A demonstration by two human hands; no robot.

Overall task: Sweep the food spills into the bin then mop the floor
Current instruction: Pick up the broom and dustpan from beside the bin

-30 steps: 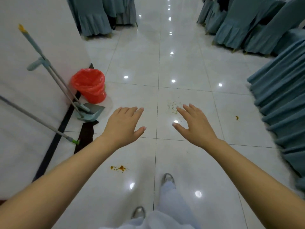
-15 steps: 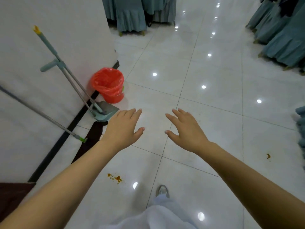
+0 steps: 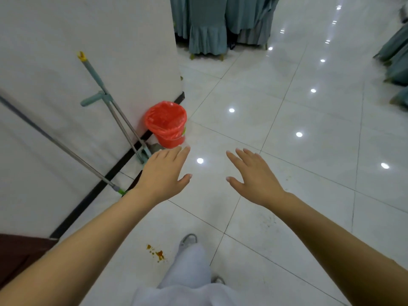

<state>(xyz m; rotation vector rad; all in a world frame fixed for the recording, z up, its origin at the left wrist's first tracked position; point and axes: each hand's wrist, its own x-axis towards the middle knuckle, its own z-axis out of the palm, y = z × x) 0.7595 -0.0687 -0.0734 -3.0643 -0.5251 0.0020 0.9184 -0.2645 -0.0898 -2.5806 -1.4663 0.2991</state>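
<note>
head view. left hand (image 3: 164, 173) and right hand (image 3: 254, 175), both empty with fingers spread, palms down, held apart above the white tiled floor (image 3: 309, 151). bin (image 3: 166, 124) lined with a red bag, standing on the floor at the corner of the white wall (image 3: 66, 62), just beyond the left fingertips. broom and dustpan handles (image 3: 110, 102) leaning against the wall beside the bin; mop handle (image 3: 55, 142) leaning further left, its green collar near the left wrist. orange food spill (image 3: 157, 253) on the floor near the bottom edge, just left of the person's trouser leg (image 3: 187, 268). grey-draped chairs (image 3: 207, 25) at the far edge.
</note>
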